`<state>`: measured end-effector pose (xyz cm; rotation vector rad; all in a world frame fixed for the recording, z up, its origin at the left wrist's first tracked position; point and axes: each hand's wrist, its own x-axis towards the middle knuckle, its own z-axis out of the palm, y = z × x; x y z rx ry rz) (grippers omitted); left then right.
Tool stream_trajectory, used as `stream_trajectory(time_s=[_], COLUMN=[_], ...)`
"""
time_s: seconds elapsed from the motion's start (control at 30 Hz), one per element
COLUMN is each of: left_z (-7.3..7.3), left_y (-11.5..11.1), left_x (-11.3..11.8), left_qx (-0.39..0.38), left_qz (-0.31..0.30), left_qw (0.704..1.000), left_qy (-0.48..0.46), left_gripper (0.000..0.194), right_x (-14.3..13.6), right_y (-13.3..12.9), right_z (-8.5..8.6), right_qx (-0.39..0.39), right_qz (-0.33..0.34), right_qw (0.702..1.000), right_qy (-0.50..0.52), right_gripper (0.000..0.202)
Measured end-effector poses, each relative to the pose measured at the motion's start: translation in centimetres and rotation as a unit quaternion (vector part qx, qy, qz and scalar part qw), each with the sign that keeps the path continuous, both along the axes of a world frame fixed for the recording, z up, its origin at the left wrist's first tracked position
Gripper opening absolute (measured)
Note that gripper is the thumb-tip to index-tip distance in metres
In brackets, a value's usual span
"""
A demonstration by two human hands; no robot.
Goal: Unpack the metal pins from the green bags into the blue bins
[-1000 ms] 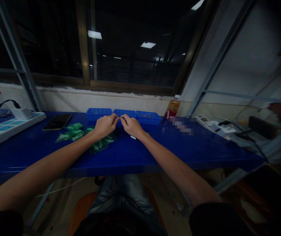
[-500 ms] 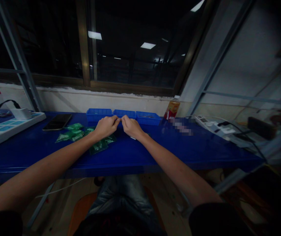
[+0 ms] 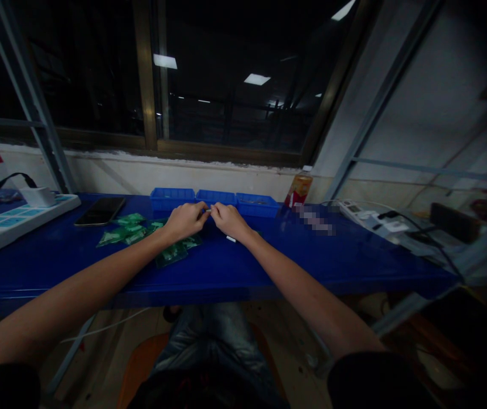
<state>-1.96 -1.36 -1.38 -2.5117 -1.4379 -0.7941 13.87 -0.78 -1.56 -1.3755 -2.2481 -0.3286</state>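
Observation:
My left hand point(image 3: 185, 220) and my right hand point(image 3: 229, 221) meet above the middle of the blue table point(image 3: 226, 272), fingers closed in pinches. Between their fingertips shows a small pale piece point(image 3: 209, 211), too small to name. Beneath and left of my left hand lie several green plastic packets point(image 3: 130, 228). A small white piece point(image 3: 231, 239) rests on the table just below my right hand. Just beyond the hands stand three blue trays, the left one point(image 3: 172, 199), the middle one point(image 3: 217, 197) and the right one point(image 3: 257, 204).
A black phone point(image 3: 100, 211) and a white power strip point(image 3: 22, 222) lie on the left. At the back right stands an orange and red drink carton point(image 3: 298, 190). Further right are another power strip point(image 3: 365, 217) and cables. A window is behind the table.
The fingertips of my two hands have come slightly apart, and the pale piece between them now shows. The white piece under my right hand is a little more visible.

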Motion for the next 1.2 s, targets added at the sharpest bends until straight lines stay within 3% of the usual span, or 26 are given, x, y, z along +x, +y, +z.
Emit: stream_trajectory(time_s=[0.27,0.43,0.7,0.83,1.2], left_z=[0.36,0.23,0.17,0.18,0.17], left_y=[-0.35,-0.13,0.31,0.36,0.32], left_x=[-0.11,-0.13,-0.17,-0.30,-0.48], left_qx=[-0.005,-0.007,-0.024,-0.023,0.012], left_qz=[0.040,0.037,-0.064,-0.086,-0.021], left_qw=[0.999,0.999,0.997,0.996,1.000], left_qy=[0.009,-0.002,-0.019,-0.005,-0.016], left_gripper=[0.043,0.042,0.035,0.029,0.035], right_x=[0.27,0.02,-0.13,-0.19,-0.15], right_y=[-0.09,-0.36,-0.48,-0.11,0.00], right_z=[-0.36,-0.40,-0.23,-0.19,0.08], right_qx=[-0.011,-0.004,0.027,0.036,-0.024], right_qz=[0.050,0.027,-0.024,-0.018,0.075], right_qw=[0.998,1.000,0.999,0.999,0.992], right_qy=[0.036,0.009,-0.016,0.003,0.101], right_gripper=[0.032,0.029,0.032,0.032,0.037])
